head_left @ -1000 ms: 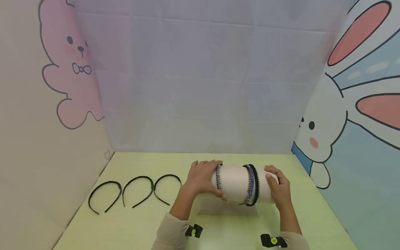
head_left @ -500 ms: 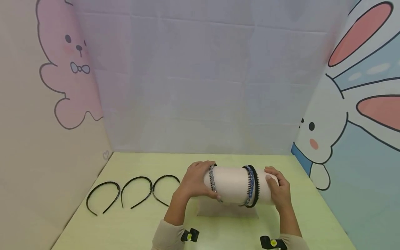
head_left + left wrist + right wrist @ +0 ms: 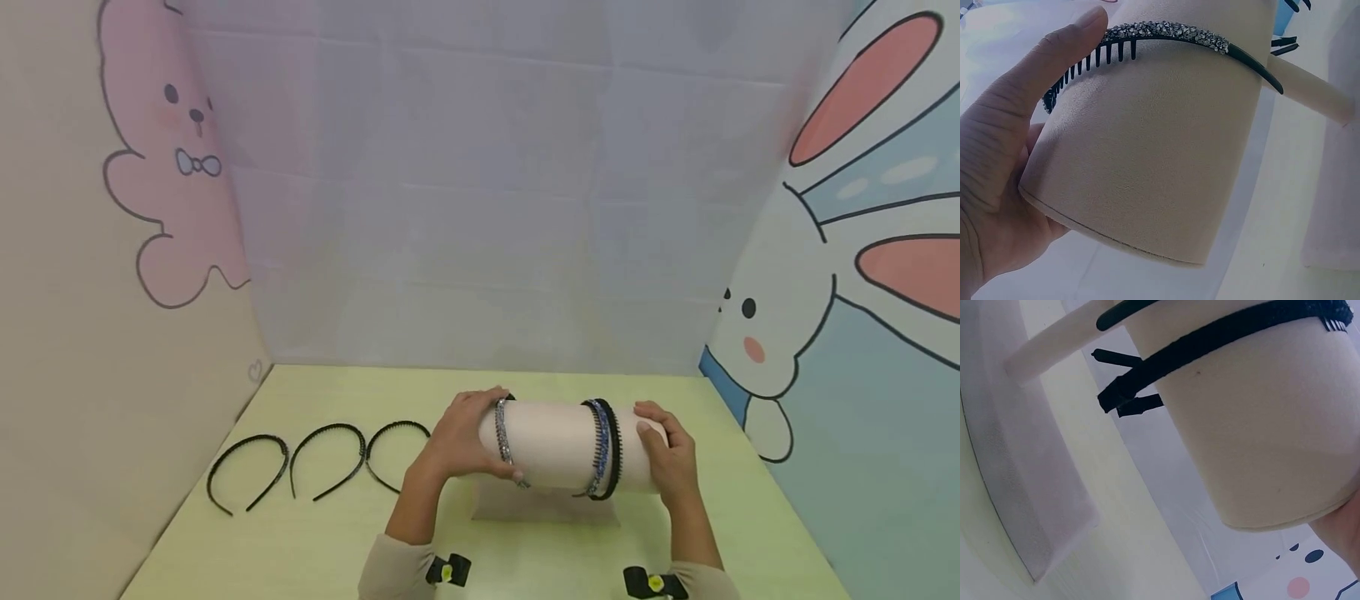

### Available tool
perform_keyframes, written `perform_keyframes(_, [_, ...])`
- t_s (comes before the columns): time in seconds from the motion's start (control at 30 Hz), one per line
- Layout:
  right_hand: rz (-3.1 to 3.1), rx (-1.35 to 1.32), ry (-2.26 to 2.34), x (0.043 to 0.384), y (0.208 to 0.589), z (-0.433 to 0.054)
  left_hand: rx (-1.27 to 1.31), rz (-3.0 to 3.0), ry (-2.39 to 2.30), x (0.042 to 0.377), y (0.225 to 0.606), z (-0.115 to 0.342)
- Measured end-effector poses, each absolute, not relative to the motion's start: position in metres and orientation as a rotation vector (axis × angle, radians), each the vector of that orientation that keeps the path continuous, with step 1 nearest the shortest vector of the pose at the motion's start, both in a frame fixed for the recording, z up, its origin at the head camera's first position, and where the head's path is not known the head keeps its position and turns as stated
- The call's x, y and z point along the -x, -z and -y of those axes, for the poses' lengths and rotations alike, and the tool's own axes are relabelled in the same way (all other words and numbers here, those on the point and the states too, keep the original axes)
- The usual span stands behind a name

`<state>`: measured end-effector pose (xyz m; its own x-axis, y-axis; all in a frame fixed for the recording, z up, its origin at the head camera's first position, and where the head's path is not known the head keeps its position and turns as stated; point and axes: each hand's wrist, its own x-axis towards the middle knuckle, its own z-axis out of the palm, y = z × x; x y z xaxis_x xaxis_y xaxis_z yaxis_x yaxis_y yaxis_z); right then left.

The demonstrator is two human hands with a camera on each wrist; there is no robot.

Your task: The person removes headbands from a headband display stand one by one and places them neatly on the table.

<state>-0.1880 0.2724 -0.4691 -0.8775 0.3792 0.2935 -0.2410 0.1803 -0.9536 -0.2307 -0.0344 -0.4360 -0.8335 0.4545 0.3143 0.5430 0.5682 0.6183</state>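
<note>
A cream, fabric-covered roll lies sideways on a headband display stand. My left hand grips a silver rhinestone headband near the roll's left end. In the left wrist view, the thumb presses on the sparkling top of this toothed headband, which arches over the roll. My right hand holds the roll's right end, thumb on the near side. Between the hands, a blue glittery headband and a black headband sit side by side round the roll. Their black ends poke out below it.
Three dark headbands lie in a row at the left of the pale yellow-green table. The stand's base sits beneath the roll, joined by a post. Printed cloth walls with a bear and a rabbit enclose the table.
My left hand and the silver headband have shifted left along the roll, toward its end. My right hand stays at the right end, and the blue and black headbands keep their places.
</note>
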Motion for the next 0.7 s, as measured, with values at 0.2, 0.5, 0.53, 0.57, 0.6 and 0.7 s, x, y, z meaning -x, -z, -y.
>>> perform_keyframes(0.2, [1.999, 0.157, -1.762, 0.187, 0.469, -0.27, 0.859, 2.638, 1.111, 0.231, 0.442, 0.038])
perform_keyframes(0.5, [1.979, 0.128, -1.753, 0.184, 0.47, -0.272, 0.909, 2.564, 1.184, 0.235, 0.452, 0.039])
perform_keyframes(0.53, [1.976, 0.125, -1.75, 0.184, 0.47, -0.272, 0.916, 2.558, 1.197, 0.236, 0.453, 0.04])
perform_keyframes(0.57, [1.969, 0.12, -1.752, 0.184, 0.47, -0.273, 0.919, 2.554, 1.212, 0.236, 0.454, 0.041])
perform_keyframes(0.6, [1.971, 0.115, -1.751, 0.184, 0.471, -0.273, 0.923, 2.547, 1.227, 0.237, 0.455, 0.042])
perform_keyframes(0.7, [1.986, 0.109, -1.744, 0.185, 0.471, -0.272, 0.928, 2.535, 1.257, 0.238, 0.456, 0.046])
